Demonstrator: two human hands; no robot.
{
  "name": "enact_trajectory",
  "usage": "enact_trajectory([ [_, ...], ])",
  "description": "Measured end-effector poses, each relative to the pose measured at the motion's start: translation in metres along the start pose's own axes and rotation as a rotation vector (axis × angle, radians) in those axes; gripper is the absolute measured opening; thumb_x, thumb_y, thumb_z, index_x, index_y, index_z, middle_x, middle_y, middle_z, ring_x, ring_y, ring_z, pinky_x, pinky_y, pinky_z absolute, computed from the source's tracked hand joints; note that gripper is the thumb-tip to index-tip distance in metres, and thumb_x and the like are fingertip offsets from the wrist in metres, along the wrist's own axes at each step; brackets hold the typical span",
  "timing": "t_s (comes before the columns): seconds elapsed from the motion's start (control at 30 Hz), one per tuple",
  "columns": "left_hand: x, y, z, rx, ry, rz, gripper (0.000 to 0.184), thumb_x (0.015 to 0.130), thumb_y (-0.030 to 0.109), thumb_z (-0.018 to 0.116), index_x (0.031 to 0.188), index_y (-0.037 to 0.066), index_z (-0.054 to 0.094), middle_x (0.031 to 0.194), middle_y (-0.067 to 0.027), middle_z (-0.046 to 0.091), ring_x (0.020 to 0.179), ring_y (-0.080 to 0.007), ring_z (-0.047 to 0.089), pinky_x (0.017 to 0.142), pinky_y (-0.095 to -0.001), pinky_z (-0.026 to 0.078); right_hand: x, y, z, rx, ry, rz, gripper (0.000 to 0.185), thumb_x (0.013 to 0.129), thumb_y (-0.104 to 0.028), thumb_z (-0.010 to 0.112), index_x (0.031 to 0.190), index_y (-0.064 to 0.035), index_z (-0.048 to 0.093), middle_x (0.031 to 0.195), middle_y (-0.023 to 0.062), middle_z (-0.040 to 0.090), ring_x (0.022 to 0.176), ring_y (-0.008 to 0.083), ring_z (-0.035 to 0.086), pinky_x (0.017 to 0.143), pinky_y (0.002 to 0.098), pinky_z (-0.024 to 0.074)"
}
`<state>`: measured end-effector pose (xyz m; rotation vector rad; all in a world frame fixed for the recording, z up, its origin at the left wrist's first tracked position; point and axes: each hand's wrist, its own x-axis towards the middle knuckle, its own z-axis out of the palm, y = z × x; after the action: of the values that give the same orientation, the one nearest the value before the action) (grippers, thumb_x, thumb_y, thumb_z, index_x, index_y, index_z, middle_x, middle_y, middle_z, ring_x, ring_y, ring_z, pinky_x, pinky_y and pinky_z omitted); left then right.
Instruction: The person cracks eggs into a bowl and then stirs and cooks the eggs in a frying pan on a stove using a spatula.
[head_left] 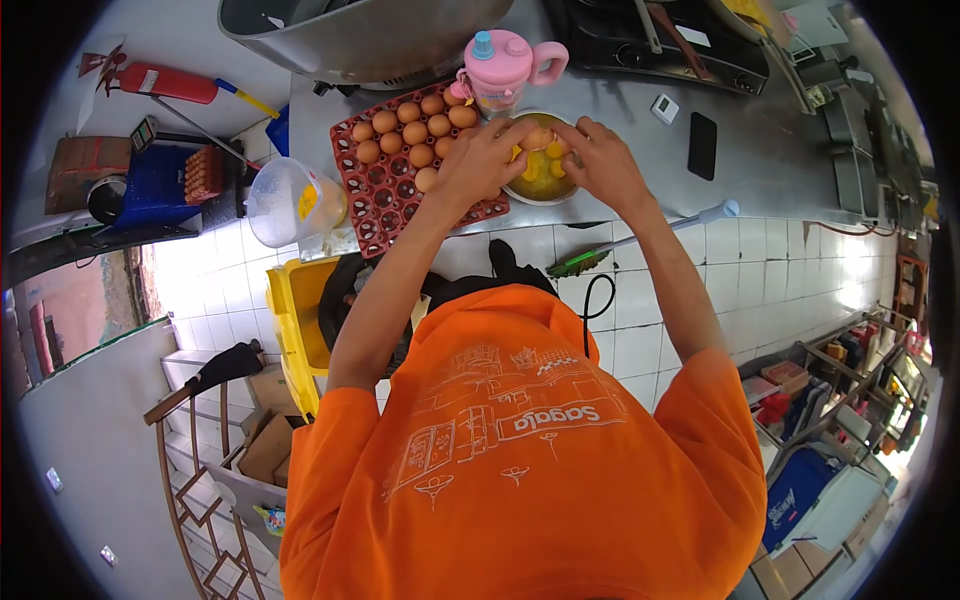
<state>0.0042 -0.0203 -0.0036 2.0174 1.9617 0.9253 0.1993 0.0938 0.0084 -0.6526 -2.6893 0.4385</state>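
Note:
Both hands meet over a round metal bowl (547,198) that holds several yellow yolks in clear liquid. A brown egg (538,138) is held between the fingertips at the bowl's far side. My left hand (482,163) curls its fingers against the egg from the left, and my right hand (602,165) touches it from the right. Whether the shell is cracked is too small to tell. Left of the bowl lies a red egg tray (378,212), with several brown eggs in its far part and bare cups in its near part.
A pink lidded jug (500,68) stands just behind the bowl. Farther back are a large metal pot (350,45) and a black stove (650,50). A phone (702,146) and a small white device (665,109) lie at right. A clear plastic pitcher (277,205) is beyond the tray's left side.

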Motion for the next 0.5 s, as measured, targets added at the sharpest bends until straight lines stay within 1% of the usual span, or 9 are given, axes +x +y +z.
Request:
enact_trajectory([
  [0.03, 0.002, 0.004, -0.006, 0.001, 0.0, -0.002, 0.046, 0.08, 0.022, 0.066, 0.124, 0.019, 0.056, 0.11, -0.0099, 0.062, 0.084, -0.0331, 0.066, 0.069, -0.0426, 0.055, 0.002, -0.004, -0.006, 0.001, -0.001, -0.001, 0.047, 0.073, -0.008, 0.064, 0.12, -0.0119, 0.059, 0.094, 0.0115, 0.057, 0.086, 0.0308, 0.06, 0.077, 0.0412, 0.0502],
  [0.1, 0.004, 0.011, -0.016, 0.008, 0.012, -0.018, 0.045, 0.081, 0.025, 0.067, 0.124, 0.02, 0.057, 0.109, -0.0082, 0.063, 0.088, -0.0303, 0.064, 0.075, -0.0397, 0.054, 0.004, -0.009, -0.013, -0.042, 0.046, -0.01, 0.049, 0.073, -0.008, 0.065, 0.121, -0.0131, 0.058, 0.091, 0.0109, 0.056, 0.084, 0.0296, 0.059, 0.076, 0.0408, 0.0496],
  [0.2, 0.009, 0.006, -0.007, -0.053, -0.042, -0.087, 0.047, 0.083, 0.028, 0.068, 0.126, 0.016, 0.057, 0.107, -0.0081, 0.064, 0.089, -0.0263, 0.065, 0.074, -0.036, 0.054, 0.001, -0.003, 0.0, 0.027, 0.04, 0.059, 0.049, 0.074, -0.009, 0.065, 0.122, -0.0113, 0.058, 0.093, 0.0114, 0.059, 0.085, 0.0306, 0.06, 0.078, 0.0407, 0.0502],
  [0.23, 0.009, -0.004, 0.006, -0.053, -0.039, -0.089, 0.047, 0.083, 0.028, 0.068, 0.126, 0.016, 0.057, 0.107, -0.0081, 0.064, 0.089, -0.0263, 0.065, 0.074, -0.036, 0.054, 0.0, 0.004, 0.011, 0.026, 0.039, 0.054, 0.049, 0.074, -0.009, 0.065, 0.122, -0.0113, 0.058, 0.093, 0.0114, 0.059, 0.085, 0.0306, 0.06, 0.078, 0.0407, 0.0502],
  [0.3, 0.007, -0.021, 0.034, -0.581, -0.189, -0.347, 0.051, 0.085, 0.034, 0.069, 0.128, 0.01, 0.056, 0.105, -0.0072, 0.064, 0.09, -0.0209, 0.064, 0.074, -0.033, 0.052, -0.002, 0.012, 0.029, 0.379, -0.029, 0.172, 0.05, 0.078, -0.011, 0.066, 0.127, -0.0092, 0.056, 0.1, 0.012, 0.064, 0.089, 0.0266, 0.064, 0.082, 0.0359, 0.0505],
  [0.33, 0.004, -0.023, 0.039, -0.581, -0.174, -0.356, 0.051, 0.085, 0.034, 0.069, 0.128, 0.01, 0.056, 0.105, -0.0072, 0.064, 0.09, -0.0209, 0.064, 0.074, -0.033, 0.052, -0.001, 0.013, 0.032, 0.379, -0.038, 0.158, 0.05, 0.078, -0.011, 0.066, 0.127, -0.0092, 0.056, 0.1, 0.012, 0.064, 0.089, 0.0266, 0.064, 0.082, 0.0359, 0.0505],
  [0.4, 0.001, -0.023, 0.043, -0.977, -0.242, -0.595, 0.052, 0.085, 0.031, 0.071, 0.126, 0.003, 0.056, 0.095, -0.0093, 0.067, 0.071, -0.0106, 0.06, 0.059, -0.0265, 0.049, -0.001, 0.012, 0.038, 0.594, -0.229, 0.447, 0.049, 0.084, -0.015, 0.067, 0.13, -0.0038, 0.054, 0.109, 0.0125, 0.066, 0.095, 0.0202, 0.065, 0.084, 0.0315, 0.0501],
  [0.43, -0.002, -0.021, 0.041, -0.98, -0.225, -0.611, 0.052, 0.085, 0.031, 0.071, 0.126, 0.003, 0.056, 0.095, -0.0093, 0.067, 0.071, -0.0106, 0.06, 0.059, -0.0265, 0.049, -0.001, 0.013, 0.044, 0.597, -0.248, 0.435, 0.049, 0.084, -0.015, 0.067, 0.13, -0.0038, 0.054, 0.109, 0.0125, 0.066, 0.095, 0.0202, 0.065, 0.084, 0.0315, 0.0501],
  [0.5, -0.012, -0.019, 0.032, -1.029, -0.19, -0.68, 0.056, 0.086, 0.039, 0.07, 0.127, 0.003, 0.056, 0.099, -0.0051, 0.064, 0.077, -0.0117, 0.059, 0.064, -0.0242, 0.049, -0.001, 0.012, 0.056, 0.907, -0.233, 0.437, 0.054, 0.088, -0.018, 0.067, 0.136, 0.0, 0.048, 0.112, 0.0115, 0.065, 0.098, 0.0163, 0.063, 0.083, 0.0291, 0.0496],
])
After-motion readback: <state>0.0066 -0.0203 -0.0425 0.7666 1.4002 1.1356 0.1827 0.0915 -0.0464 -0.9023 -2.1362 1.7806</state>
